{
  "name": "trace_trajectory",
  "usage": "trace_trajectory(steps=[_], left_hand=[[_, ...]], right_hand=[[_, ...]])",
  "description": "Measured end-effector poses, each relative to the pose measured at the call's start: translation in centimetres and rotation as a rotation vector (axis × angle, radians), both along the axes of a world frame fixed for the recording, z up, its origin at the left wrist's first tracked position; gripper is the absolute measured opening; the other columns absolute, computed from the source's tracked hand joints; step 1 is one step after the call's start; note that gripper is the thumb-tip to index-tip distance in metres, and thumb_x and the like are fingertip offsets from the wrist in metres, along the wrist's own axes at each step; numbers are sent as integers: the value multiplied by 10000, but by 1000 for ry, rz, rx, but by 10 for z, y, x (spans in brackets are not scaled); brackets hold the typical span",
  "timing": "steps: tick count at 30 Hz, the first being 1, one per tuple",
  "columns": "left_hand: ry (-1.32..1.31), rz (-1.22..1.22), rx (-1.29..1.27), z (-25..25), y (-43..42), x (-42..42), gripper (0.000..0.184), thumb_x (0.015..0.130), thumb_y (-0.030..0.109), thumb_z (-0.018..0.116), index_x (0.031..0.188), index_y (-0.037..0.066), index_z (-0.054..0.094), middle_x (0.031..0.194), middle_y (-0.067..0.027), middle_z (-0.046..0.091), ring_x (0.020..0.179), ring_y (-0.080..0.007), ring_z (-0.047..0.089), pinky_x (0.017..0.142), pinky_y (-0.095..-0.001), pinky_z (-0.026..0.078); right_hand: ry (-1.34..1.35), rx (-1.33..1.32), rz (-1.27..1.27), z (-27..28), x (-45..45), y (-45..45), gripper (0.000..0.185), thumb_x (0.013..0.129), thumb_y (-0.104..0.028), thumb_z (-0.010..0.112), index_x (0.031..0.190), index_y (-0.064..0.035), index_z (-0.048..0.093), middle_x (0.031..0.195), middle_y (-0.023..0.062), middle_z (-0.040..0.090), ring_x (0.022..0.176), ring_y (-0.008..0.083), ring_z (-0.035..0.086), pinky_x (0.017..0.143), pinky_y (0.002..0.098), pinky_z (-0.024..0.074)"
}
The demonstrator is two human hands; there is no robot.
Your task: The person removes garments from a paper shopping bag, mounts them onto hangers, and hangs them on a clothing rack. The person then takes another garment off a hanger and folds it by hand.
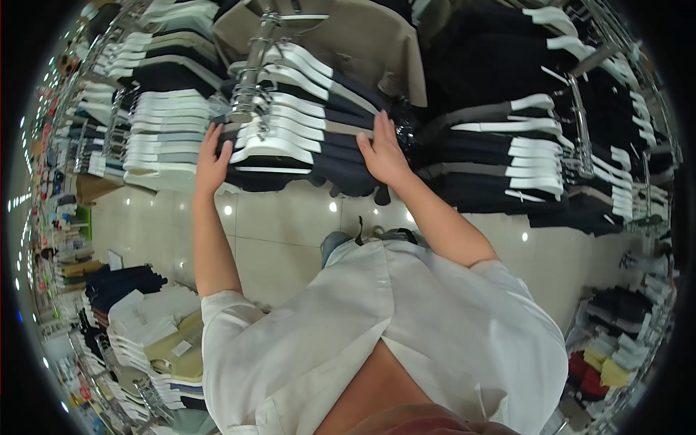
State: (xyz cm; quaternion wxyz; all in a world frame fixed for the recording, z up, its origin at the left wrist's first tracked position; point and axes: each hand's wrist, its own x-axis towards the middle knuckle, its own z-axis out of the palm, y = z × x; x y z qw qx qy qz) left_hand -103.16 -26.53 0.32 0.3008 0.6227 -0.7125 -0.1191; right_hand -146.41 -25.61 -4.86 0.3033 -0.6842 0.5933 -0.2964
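Observation:
Several dark garments (346,172) hang on white hangers (293,122) from a metal display arm (254,65) in front of me. My left hand (212,158) is at the left side of this row, fingers extended, by the garments' shoulders. On the opposite side, my right hand (384,151) rests flat against the garments' shoulders with its fingers stretched out and its thumb apart. The row lies between both hands. Neither hand visibly grips a garment or a hanger.
A brown jacket (362,47) hangs behind the row. Light garments on hangers (163,138) are to the left, and dark clothes on hangers (500,156) to the right. Shiny floor tiles (279,232) show below. More clothes (174,319) are at lower left.

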Motion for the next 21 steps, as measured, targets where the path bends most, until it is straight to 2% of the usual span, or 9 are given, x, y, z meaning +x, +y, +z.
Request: trace_trajectory(steps=[2, 3, 6, 7, 8, 9, 15, 19, 21], left_hand=[[-13, 25, -72, -3, 7, -2, 577, 1034, 320, 612, 1525, 39, 500, 1613, -238, 418, 1482, -404, 411, 1216, -442, 332], [7, 53, -84, 2, 15, -10, 605, 1036, 310, 600, 1556, 36, 455, 1631, -253, 381, 1492, -441, 375, 1227, -482, 302], [-107, 148, -230, 7, 49, -43, 629, 1038, 311, 596, 1582, 49, 420, 1653, -254, 341, 1515, -473, 316, 1241, -523, 258], [-99, 139, -225, 8, 61, -55, 639, 1043, 307, 595, 1595, 53, 397, 1661, -256, 322, 1536, -502, 250, 1247, -563, 216], [-95, 99, -196, 6, 66, -64, 640, 1046, 306, 592, 1598, 53, 391, 1664, -257, 317, 1539, -507, 240, 1246, -567, 215], [-92, 59, -165, 4, 71, -72, 640, 1049, 306, 590, 1600, 53, 386, 1666, -257, 312, 1542, -512, 230, 1245, -571, 214], [-123, 18, -81, 7, 73, -98, 725, 1031, 311, 636, 1624, 40, 319, 1683, -295, 241, 1538, -550, 198, 1245, -575, 213], [-7, 79, -136, 11, 112, -118, 803, 977, 253, 715, 1632, 37, 304, 1694, -272, 241, 1553, -526, 202, 1257, -554, 210], [130, 109, -113, 5, 145, -134, 863, 925, 195, 749, 1641, 37, 292, 1705, -242, 246, 1581, -435, 219, 1273, -506, 208]], right_hand=[[-53, 34, -69, -1, 0, -15, 869, 1072, -524, 461, 1585, 136, 221, 1673, 358, 179, 1555, 532, 176, 1281, 493, 207], [-45, -8, -74, 4, -3, -11, 874, 1067, -521, 478, 1584, 135, 223, 1671, 359, 180, 1551, 540, 178, 1277, 504, 212], [-17, -159, -50, 22, -6, 27, 877, 1055, -508, 524, 1588, 123, 231, 1674, 354, 175, 1546, 554, 180, 1267, 531, 221], [1, -231, -18, 24, -6, 47, 871, 1053, -501, 534, 1593, 113, 234, 1680, 346, 168, 1548, 552, 177, 1265, 536, 221], [20, -302, 15, 25, -7, 58, 865, 1052, -495, 545, 1597, 103, 238, 1686, 337, 160, 1550, 550, 174, 1262, 540, 221], [77, -249, 38, 22, -2, 62, 846, 1053, -476, 551, 1593, 101, 250, 1690, 332, 151, 1543, 568, 167, 1258, 563, 210], [108, -211, 22, 7, -7, 22, 812, 1076, -483, 493, 1612, 73, 241, 1697, 319, 153, 1576, 510, 137, 1275, 512, 199], [46, -294, 9, 17, -27, 57, 788, 1070, -438, 530, 1616, 57, 252, 1694, 298, 207, 1579, 484, 175, 1278, 495, 199], [-17, -270, 32, 24, -29, 81, 791, 1044, -396, 584, 1613, 50, 264, 1697, 278, 222, 1577, 478, 189, 1274, 497, 216]])
